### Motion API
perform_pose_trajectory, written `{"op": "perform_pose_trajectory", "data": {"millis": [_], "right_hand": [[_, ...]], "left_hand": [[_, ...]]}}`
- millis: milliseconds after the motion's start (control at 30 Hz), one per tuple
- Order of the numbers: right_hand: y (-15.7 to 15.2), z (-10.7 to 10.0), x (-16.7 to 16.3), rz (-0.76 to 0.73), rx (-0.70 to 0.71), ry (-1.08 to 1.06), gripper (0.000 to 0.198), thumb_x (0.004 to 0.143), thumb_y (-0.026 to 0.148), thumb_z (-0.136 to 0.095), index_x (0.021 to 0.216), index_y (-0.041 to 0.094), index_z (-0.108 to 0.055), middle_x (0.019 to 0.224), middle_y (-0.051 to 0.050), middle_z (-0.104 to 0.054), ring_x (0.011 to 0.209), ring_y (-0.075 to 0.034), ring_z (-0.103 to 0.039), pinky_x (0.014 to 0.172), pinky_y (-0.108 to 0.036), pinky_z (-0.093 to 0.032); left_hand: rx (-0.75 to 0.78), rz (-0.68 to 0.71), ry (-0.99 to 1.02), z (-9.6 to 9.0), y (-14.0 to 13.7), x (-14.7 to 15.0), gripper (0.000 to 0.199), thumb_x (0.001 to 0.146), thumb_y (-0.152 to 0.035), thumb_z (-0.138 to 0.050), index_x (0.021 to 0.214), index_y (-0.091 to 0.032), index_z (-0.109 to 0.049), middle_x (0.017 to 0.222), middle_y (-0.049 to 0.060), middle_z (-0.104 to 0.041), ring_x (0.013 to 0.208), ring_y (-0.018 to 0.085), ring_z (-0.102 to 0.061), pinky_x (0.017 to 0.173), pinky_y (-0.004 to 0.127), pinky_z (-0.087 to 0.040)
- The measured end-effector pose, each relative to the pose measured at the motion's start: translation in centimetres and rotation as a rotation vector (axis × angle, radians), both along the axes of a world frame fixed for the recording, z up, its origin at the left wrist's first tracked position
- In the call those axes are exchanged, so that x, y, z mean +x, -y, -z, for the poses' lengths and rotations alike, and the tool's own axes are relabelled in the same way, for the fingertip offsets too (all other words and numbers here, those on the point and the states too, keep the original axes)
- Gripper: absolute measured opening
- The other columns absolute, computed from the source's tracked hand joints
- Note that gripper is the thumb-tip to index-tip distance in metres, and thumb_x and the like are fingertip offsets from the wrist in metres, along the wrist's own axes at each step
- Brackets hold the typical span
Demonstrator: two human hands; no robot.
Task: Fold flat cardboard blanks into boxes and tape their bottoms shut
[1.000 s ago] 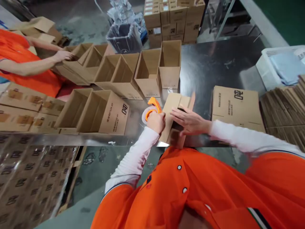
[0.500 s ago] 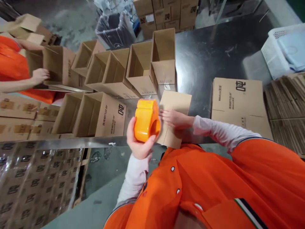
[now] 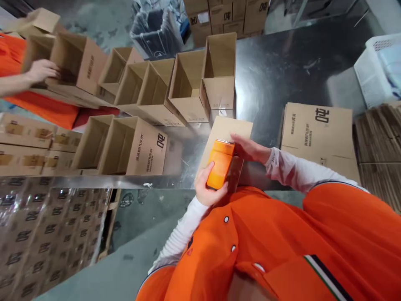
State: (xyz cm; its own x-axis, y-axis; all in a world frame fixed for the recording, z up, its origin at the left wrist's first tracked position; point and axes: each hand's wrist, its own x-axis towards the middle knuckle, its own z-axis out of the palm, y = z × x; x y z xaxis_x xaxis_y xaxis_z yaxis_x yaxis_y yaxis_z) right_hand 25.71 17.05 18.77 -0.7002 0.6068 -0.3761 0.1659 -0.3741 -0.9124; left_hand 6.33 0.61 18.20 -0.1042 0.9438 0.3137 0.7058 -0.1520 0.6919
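Note:
An orange tape dispenser [image 3: 220, 163] is gripped in my left hand [image 3: 210, 186], my fingers wrapped around its lower end. It sits over the closed-flap face of a cardboard carton [image 3: 233, 126] in front of me at the bench edge. My right hand [image 3: 250, 148] rests on the carton's right side, fingers stretched out toward the dispenser's upper end. The dispenser hides the middle of the carton, so I cannot see the tape there.
Several open cartons [image 3: 188, 106] stand left and ahead on the metal bench [image 3: 263, 62]. Flat cartons [image 3: 316, 129] lie stacked at right, near a white basket [image 3: 366, 75]. At far left a co-worker's hand [image 3: 44, 71] touches an open box. A lined bin [image 3: 156, 35] stands beyond.
My left hand has brought the tape dispenser rightward onto the carton and turned it. My right hand has shifted right along the carton. The co-worker's hand and boxes have moved.

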Motion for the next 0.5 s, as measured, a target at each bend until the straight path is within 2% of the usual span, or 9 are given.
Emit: {"op": "perform_pose_trajectory", "data": {"millis": [67, 100, 167, 233, 300, 400, 500], "right_hand": [[0.0, -0.2, -0.4, 0.033, -0.103, -0.012, 0.063, 0.090, 0.080, -0.053, 0.073, 0.019, -0.056, 0.066, -0.007, -0.061, 0.062, -0.016, -0.054, 0.054, -0.024, -0.044], [-0.2, -0.3, -0.5, 0.031, -0.111, 0.012, 0.059, 0.087, 0.075, -0.062, 0.069, 0.020, -0.051, 0.060, -0.004, -0.055, 0.057, -0.013, -0.048, 0.052, -0.024, -0.040], [-0.9, -0.4, -0.5, 0.006, -0.022, 0.113, 0.057, 0.084, 0.066, -0.069, 0.062, 0.019, -0.047, 0.053, 0.001, -0.044, 0.052, -0.010, -0.038, 0.050, -0.023, -0.033], [-2.6, -0.8, 0.0, -0.015, 0.137, 0.230, 0.057, 0.086, 0.060, -0.071, 0.057, 0.017, -0.048, 0.050, 0.003, -0.040, 0.052, -0.008, -0.035, 0.052, -0.022, -0.029], [-5.3, -1.4, 0.8, -0.013, 0.304, 0.342, 0.052, 0.089, 0.052, -0.072, 0.057, 0.015, -0.054, 0.051, 0.002, -0.045, 0.054, -0.008, -0.039, 0.055, -0.022, -0.030], [-10.9, -2.6, 2.0, 0.068, 0.521, 0.554, 0.037, 0.095, 0.039, -0.068, 0.070, 0.013, -0.068, 0.062, -0.002, -0.060, 0.061, -0.011, -0.051, 0.064, -0.023, -0.039], [-15.5, -3.4, 2.5, 0.091, 0.640, 0.722, 0.033, 0.100, 0.034, -0.065, 0.084, 0.008, -0.077, 0.071, -0.004, -0.067, 0.069, -0.011, -0.055, 0.076, -0.023, -0.044]], "left_hand": [[-0.048, 0.007, -0.051, -0.5, -0.4, -0.1, 0.075, 0.075, -0.058, -0.077, 0.136, -0.015, -0.067, 0.117, 0.015, -0.078, 0.105, 0.032, -0.077, 0.097, 0.047, -0.065], [-0.075, 0.012, -0.072, -0.7, -0.6, -0.2, 0.079, 0.072, -0.059, -0.079, 0.137, -0.015, -0.068, 0.118, 0.015, -0.078, 0.107, 0.033, -0.076, 0.098, 0.048, -0.065], [-0.103, 0.040, -0.089, -1.1, -1.0, -0.1, 0.086, 0.067, -0.060, -0.085, 0.139, -0.015, -0.067, 0.125, 0.017, -0.077, 0.114, 0.036, -0.075, 0.103, 0.050, -0.063], [-0.120, 0.067, -0.083, -1.6, -1.5, 0.1, 0.087, 0.068, -0.056, -0.086, 0.142, -0.016, -0.065, 0.134, 0.017, -0.075, 0.121, 0.036, -0.074, 0.107, 0.048, -0.062], [-0.152, 0.067, -0.079, -2.5, -2.2, 0.5, 0.082, 0.072, -0.049, -0.082, 0.145, -0.017, -0.062, 0.138, 0.014, -0.074, 0.119, 0.031, -0.075, 0.107, 0.043, -0.062], [-0.273, 0.026, -0.104, -4.3, -4.0, 1.4, 0.077, 0.074, -0.038, -0.077, 0.147, -0.019, -0.062, 0.135, 0.008, -0.076, 0.111, 0.024, -0.078, 0.103, 0.033, -0.062], [-0.433, -0.018, -0.183, -6.2, -6.1, 2.5, 0.077, 0.074, -0.034, -0.078, 0.148, -0.021, -0.063, 0.131, 0.007, -0.078, 0.109, 0.025, -0.079, 0.102, 0.032, -0.061]]}}
